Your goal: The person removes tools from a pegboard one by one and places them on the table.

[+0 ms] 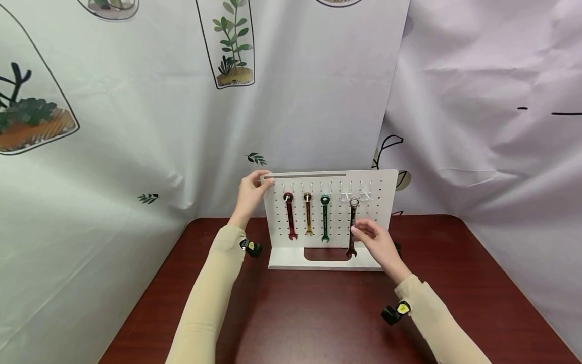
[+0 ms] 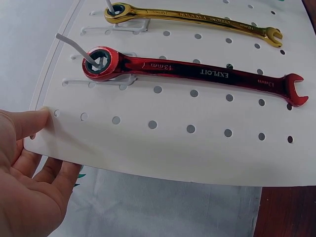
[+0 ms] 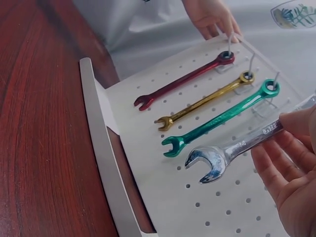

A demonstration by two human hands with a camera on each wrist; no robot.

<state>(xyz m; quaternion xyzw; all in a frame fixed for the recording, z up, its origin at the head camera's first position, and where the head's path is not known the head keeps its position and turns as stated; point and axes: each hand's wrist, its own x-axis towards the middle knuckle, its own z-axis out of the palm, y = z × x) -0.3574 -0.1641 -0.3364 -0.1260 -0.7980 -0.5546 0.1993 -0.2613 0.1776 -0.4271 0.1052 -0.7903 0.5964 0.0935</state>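
A white pegboard (image 1: 334, 222) stands upright on the table. My left hand (image 1: 251, 193) pinches its upper left corner, thumb in front and fingers behind, as the left wrist view shows. In my right hand (image 1: 375, 241) is a silver combination wrench (image 3: 237, 149), held between thumb and fingers in front of the board, open end down. Three wrenches hang by their ring ends on hooks: a red wrench (image 2: 197, 70), a gold wrench (image 2: 197, 18) and a green wrench (image 3: 219, 118). The silver wrench's ring end is cut off in the right wrist view.
Two white hooks (image 1: 366, 192) to the right of the green wrench carry nothing. The board's base has a cutout slot (image 1: 327, 254) at its front. Beneath lies a dark red wooden table (image 1: 318, 313), and behind hangs a printed curtain (image 1: 309, 116).
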